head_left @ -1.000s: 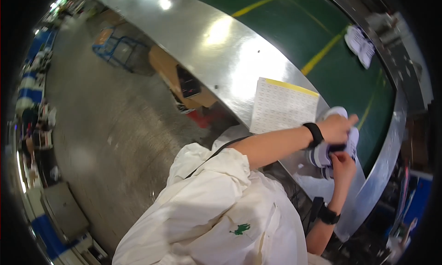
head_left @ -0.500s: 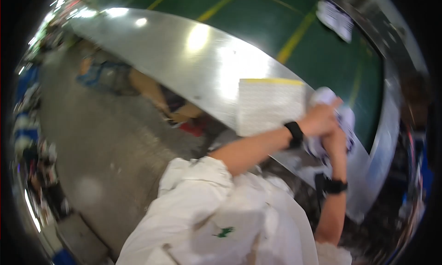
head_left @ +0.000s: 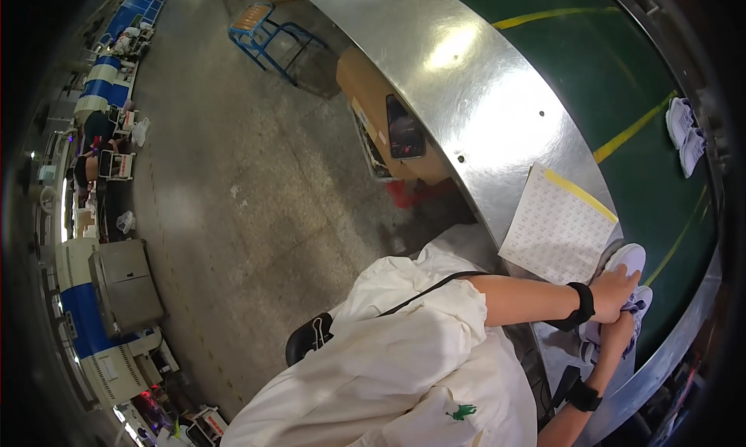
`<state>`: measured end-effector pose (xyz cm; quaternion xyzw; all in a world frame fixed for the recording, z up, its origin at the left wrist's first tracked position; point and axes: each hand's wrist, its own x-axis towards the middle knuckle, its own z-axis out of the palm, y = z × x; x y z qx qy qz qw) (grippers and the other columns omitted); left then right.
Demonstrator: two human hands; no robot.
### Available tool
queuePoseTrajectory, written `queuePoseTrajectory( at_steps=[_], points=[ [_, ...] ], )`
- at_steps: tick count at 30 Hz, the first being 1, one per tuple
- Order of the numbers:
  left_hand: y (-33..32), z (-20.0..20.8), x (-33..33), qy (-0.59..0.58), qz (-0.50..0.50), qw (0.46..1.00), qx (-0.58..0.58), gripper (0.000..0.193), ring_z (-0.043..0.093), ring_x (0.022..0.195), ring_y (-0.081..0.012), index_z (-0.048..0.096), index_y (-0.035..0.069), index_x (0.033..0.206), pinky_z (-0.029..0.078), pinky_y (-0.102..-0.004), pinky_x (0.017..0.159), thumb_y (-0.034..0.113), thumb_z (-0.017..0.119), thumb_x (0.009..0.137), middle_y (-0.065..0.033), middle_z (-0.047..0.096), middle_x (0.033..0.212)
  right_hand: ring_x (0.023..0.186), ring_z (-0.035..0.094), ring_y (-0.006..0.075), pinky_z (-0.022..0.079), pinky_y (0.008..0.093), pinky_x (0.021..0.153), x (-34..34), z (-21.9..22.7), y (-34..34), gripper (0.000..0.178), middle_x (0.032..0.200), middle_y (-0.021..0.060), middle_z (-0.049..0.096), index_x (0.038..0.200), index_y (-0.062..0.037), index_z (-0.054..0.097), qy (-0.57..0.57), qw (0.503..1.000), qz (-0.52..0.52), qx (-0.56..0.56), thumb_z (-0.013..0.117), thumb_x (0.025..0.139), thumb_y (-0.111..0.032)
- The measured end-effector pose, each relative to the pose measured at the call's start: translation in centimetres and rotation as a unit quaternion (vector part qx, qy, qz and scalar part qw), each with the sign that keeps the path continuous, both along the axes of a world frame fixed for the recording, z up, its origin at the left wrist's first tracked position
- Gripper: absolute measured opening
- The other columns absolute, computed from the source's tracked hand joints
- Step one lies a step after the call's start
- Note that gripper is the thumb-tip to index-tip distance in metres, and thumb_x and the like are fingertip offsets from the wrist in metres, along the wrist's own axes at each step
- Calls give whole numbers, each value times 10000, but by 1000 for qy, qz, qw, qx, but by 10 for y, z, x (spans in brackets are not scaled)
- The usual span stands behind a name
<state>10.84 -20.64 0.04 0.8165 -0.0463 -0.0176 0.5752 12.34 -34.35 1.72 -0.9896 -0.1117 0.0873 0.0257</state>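
A pair of white sneakers with dark trim lies at the right, over the steel edge beside the green belt. My left hand [head_left: 614, 293] is closed over the upper part of the farther sneaker [head_left: 628, 256], fingers bent onto it. Just below, my right hand [head_left: 617, 332] grips the nearer sneaker [head_left: 643, 298], its fingers partly hidden by the left hand and the shoe. The two hands touch or overlap. Left of the shoes, a white sheet [head_left: 556, 225] with rows of small print and a yellow top strip lies flat on the steel.
A steel ledge [head_left: 435, 54] curves alongside the green belt [head_left: 544, 39] with yellow lines. Another white pair of sneakers [head_left: 684, 132] sits farther along the belt. Below the ledge are a cardboard box [head_left: 365, 78] and a dark tablet-like device [head_left: 406, 128]. A blue-framed stool [head_left: 268, 39] stands beyond.
The view has swung, so the hands, sneakers and sheet appear farther right and lower, and more floor shows at the left. Both hands stay at the same pair of sneakers.
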Motion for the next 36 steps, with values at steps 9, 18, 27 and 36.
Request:
queuePoseTrajectory(
  at_steps=[9,18,27,36],
  points=[
    [38,-6,-6,112,-41,979,-166,988,509,1147,-380,172,-32,1424,433,-386,948,161,707,616,-305,415,1324,658,650,324,467,444,588,0,0,19,289,723,221,653,783,18,693,78,995,-52,23,609,750,-257],
    [26,-7,1,69,-81,990,-93,785,574,1054,-259,232,76,1393,486,-314,857,-7,615,712,-226,427,1330,842,658,319,522,403,722,-12,28,26,191,847,157,679,818,-50,711,81,979,-183,40,627,723,-192],
    [40,-9,5,81,-81,986,-125,776,554,1115,-287,231,49,1394,496,-337,881,-34,613,724,-195,358,1375,857,665,324,527,412,723,-3,35,42,278,886,148,686,859,-60,714,121,968,-215,43,697,689,-279],
    [23,-20,0,-28,-72,989,-122,768,449,1174,-447,298,-17,1365,393,-425,993,90,629,680,-326,354,1350,848,621,424,477,465,714,4,4,10,390,874,280,625,914,19,668,70,986,-149,31,651,707,-311]
  ],
)
